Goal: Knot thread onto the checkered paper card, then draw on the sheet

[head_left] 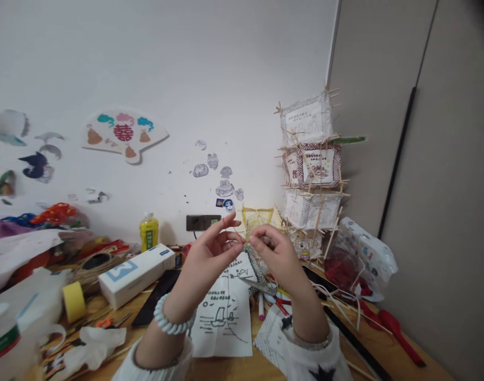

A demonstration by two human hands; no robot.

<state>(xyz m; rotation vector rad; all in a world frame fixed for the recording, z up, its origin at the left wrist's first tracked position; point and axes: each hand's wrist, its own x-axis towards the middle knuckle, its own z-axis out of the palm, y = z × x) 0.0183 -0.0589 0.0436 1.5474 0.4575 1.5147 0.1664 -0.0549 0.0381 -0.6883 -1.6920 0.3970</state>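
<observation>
A thin red thread (236, 231) runs between my two hands above the middle of the table. My left hand (206, 259) has it looped round the raised index finger, with thumb and middle finger pinched together near the other hand. The fingertips of my right hand (276, 251) are closed on the thread close to those of the left. Below them lies a white sheet with a boat drawing (222, 323). Behind my hands is a small patterned paper lantern panel (244, 267), partly covered by them. Scissors (260, 286) lie under my right hand.
Stacked stick-and-paper lanterns (313, 164) stand at the back right, sticks poking out. A white box (136, 275), yellow tape roll (73, 301), twine coil (93, 267) and drink bottle (149, 233) are at left. A plastic bag (365, 254) and red ribbon (401, 336) lie right.
</observation>
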